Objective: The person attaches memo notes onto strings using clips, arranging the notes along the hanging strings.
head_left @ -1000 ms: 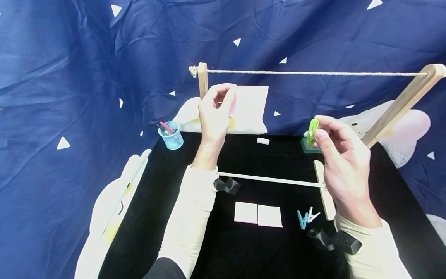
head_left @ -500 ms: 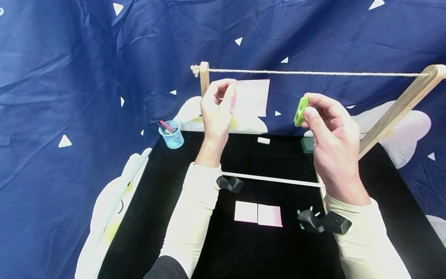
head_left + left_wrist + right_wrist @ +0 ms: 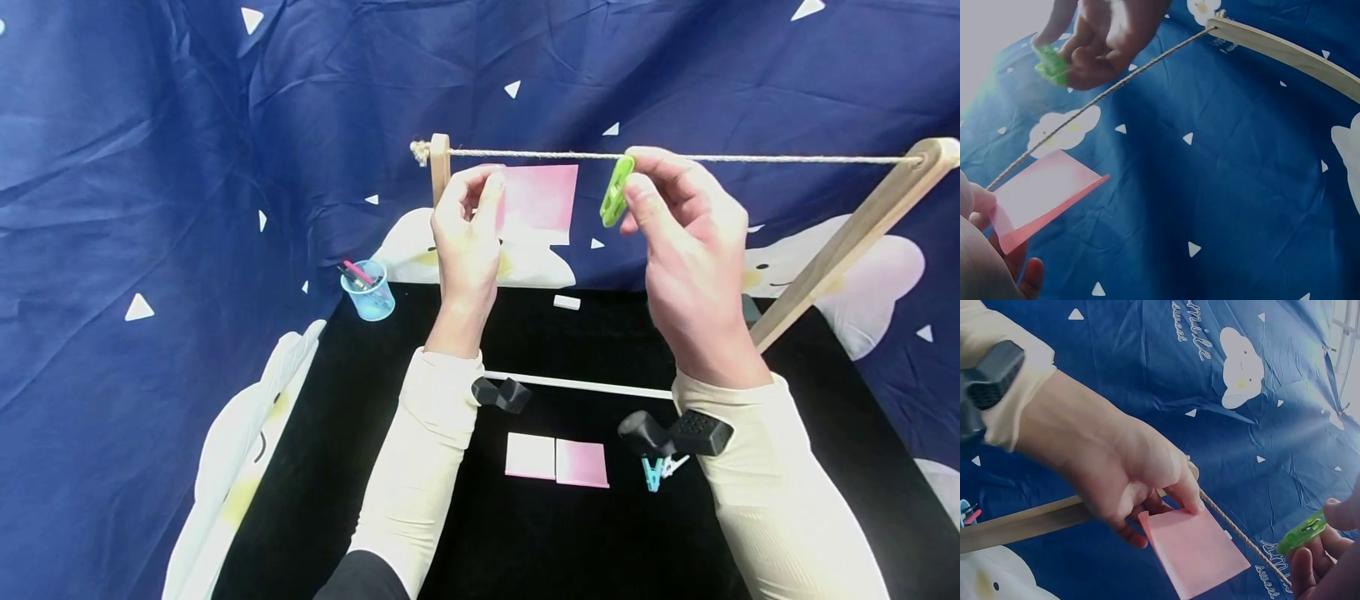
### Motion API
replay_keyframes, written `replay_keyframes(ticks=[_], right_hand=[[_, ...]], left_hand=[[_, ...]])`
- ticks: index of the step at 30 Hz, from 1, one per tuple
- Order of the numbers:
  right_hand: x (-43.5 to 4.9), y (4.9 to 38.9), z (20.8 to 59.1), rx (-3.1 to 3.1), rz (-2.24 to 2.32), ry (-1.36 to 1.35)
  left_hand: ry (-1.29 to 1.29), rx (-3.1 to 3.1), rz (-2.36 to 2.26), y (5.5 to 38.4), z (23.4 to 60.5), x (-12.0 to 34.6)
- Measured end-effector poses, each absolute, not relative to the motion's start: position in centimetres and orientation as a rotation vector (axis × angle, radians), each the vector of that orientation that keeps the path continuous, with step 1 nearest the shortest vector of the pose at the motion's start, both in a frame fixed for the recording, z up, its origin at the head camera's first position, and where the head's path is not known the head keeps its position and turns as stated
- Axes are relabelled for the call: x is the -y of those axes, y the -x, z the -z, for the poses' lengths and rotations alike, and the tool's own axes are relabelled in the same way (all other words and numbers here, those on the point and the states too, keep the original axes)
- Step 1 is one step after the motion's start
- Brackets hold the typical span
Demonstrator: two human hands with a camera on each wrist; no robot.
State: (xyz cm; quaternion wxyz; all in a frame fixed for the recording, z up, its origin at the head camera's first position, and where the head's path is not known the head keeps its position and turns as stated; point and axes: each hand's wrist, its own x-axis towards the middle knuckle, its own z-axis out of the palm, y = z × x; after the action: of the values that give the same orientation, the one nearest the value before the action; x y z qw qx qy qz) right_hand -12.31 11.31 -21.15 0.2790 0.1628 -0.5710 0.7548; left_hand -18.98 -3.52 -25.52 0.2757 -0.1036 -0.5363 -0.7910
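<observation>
Between thumb and fingers, my left hand [image 3: 467, 242] pinches a pink sticky note [image 3: 538, 204] by its left side. The note's upper edge lies just below the stretched rope [image 3: 795, 158] in the head view. My right hand [image 3: 693, 250] pinches a green clothespin [image 3: 617, 193] to the right of the note, at about rope height. A gap separates clothespin and note. In the left wrist view the rope [image 3: 1116, 86] runs along the note's [image 3: 1047, 194] far side. The right wrist view shows the clothespin [image 3: 1304, 534] tilted between thumb and fingers.
Wooden posts [image 3: 840, 242] hold the rope, joined low by a white crossbar [image 3: 592, 385]. On the black table are two sticky note pads [image 3: 530, 457], blue and white clothespins [image 3: 652, 475], a white block [image 3: 567, 302], and a blue pen cup [image 3: 373, 300].
My right hand has moved up and left with the green clothespin, nearer the note and rope. My left hand has raised the note slightly toward the rope.
</observation>
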Motion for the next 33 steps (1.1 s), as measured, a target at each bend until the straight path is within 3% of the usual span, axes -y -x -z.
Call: replay_keyframes(ticks=[24,33], right_hand=[[-9.0,16.5,17.7,1.477,-2.151,-0.391],[-9.2,17.3,17.8,1.573,-1.987,-0.382]], left_hand=[[0.261,1.458,2.148,19.3,25.0,2.7],[0.258,1.458,2.160,19.3,25.0,2.2]])
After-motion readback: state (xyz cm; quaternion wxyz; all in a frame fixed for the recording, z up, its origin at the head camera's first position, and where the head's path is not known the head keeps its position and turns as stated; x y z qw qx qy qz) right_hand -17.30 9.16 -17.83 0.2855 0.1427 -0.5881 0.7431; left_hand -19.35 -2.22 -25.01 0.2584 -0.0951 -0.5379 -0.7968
